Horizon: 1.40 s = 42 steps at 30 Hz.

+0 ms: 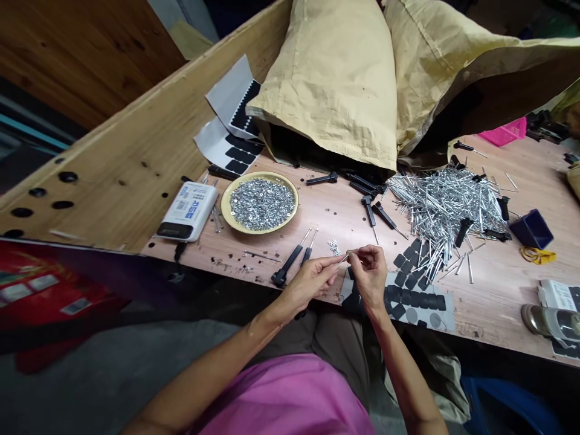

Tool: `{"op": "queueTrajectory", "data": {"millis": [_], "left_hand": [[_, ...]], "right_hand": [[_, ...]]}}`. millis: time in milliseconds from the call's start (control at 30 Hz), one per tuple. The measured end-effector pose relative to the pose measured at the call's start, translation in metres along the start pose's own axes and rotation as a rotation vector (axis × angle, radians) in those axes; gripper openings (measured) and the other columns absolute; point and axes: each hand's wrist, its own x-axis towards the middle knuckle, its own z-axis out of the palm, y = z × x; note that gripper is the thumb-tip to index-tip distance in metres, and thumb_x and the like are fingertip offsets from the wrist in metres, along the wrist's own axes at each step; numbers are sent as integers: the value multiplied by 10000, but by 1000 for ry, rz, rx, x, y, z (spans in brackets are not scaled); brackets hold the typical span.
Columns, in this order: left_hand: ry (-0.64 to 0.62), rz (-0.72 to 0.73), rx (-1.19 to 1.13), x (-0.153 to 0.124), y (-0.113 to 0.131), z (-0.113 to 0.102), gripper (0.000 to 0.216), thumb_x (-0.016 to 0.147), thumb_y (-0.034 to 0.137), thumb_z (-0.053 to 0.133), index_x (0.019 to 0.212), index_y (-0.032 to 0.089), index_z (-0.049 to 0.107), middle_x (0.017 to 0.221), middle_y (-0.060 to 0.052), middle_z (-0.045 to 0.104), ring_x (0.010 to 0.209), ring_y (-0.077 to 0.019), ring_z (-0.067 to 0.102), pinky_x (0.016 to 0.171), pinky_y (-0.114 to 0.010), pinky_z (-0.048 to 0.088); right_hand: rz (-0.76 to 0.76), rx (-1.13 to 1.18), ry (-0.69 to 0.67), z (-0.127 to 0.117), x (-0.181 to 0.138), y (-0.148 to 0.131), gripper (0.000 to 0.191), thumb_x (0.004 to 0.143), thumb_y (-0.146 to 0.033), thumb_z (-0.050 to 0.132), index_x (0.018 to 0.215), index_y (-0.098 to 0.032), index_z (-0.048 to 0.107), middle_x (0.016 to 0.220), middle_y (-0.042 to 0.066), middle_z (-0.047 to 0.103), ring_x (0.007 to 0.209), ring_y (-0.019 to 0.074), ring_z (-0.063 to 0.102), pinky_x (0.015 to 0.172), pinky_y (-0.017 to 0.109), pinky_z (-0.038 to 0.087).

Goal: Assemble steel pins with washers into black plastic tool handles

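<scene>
My left hand (312,277) and my right hand (369,272) meet over the near edge of the wooden table (498,290). Both pinch a thin metal pin (344,258) between their fingertips. Just beyond the fingers lies a small cluster of washers (334,246). Two black-handled pins (290,261) lie to the left of my hands. Under my right hand is a sheet of black foam pads (417,299). A yellow dish (235,226) full of small silver washers stands further left.
A big heap of metal pins (446,205) covers the right middle. Large tan paper sacks (335,78) stand at the back with black handles (362,181) spilling out. A white box (188,211), a blue tub (531,228), a pink basket (505,131) and pad sheets (235,133) surround them.
</scene>
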Motion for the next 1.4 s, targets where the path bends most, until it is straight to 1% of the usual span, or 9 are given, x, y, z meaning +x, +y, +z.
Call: {"op": "queueTrajectory", "data": {"millis": [200,400,667,800,967,1100,1233,1333,1400], "left_hand": [[-14,-74,-49,2,-1,1,656,689,492,684,1239,147,594,560,88,386,401,-15,217,388,-167,143],[217,226,156,3,-11,9,370,741,411,634,1020,185,725,579,19,502,511,-88,393,431,-193,303],[-108,-126,-73,6,3,-8,666,673,454,714,1259,169,571,538,99,392,378,-1,186,385,-161,102],[-207,-142,-90,3,4,-10,649,639,454,742,1196,158,589,522,106,397,374,5,180,376,-153,89],[-333,-156,-91,2,2,-13,478,656,441,727,1010,135,627,512,101,406,373,1,183,363,-146,92],[-271,19,51,1,1,-13,423,719,454,653,993,131,647,491,93,407,375,-22,242,362,-154,179],[-43,392,397,-2,-4,-6,292,802,348,541,963,157,693,673,-19,640,633,-132,579,586,-240,473],[80,572,556,-3,-5,0,280,823,282,484,955,168,703,956,-79,708,906,-191,631,813,-298,492],[83,564,549,-1,-4,2,293,837,284,471,966,156,700,924,-77,707,873,-183,631,793,-286,492]], "right_hand": [[-226,-237,30,-3,-4,13,102,814,-315,575,869,-239,534,783,20,668,719,164,661,687,330,563],[-535,-385,-102,-3,-5,24,169,887,-225,457,906,-257,622,890,73,714,879,215,677,810,410,549],[-184,-137,-306,-25,6,0,271,899,-365,511,1101,-262,660,956,49,707,795,162,689,735,325,567],[-184,-120,-447,-37,18,-10,207,835,-408,607,898,-265,743,838,33,705,806,167,668,736,310,546],[-102,-77,-613,-44,25,-20,225,815,-427,636,873,-242,751,841,49,714,787,164,665,725,300,534],[-126,-90,-599,-44,24,-25,212,821,-410,633,803,-228,741,788,44,712,757,164,660,720,296,521],[-171,-183,-483,-40,18,-21,225,816,-412,632,732,-217,708,761,38,698,730,165,645,694,292,506],[-136,-202,-388,-35,12,-14,257,802,-460,631,757,-212,686,756,32,676,729,168,636,697,296,502],[-76,-137,-388,-34,10,-13,336,775,-514,639,931,-218,680,900,48,678,780,170,643,740,311,511]]}}
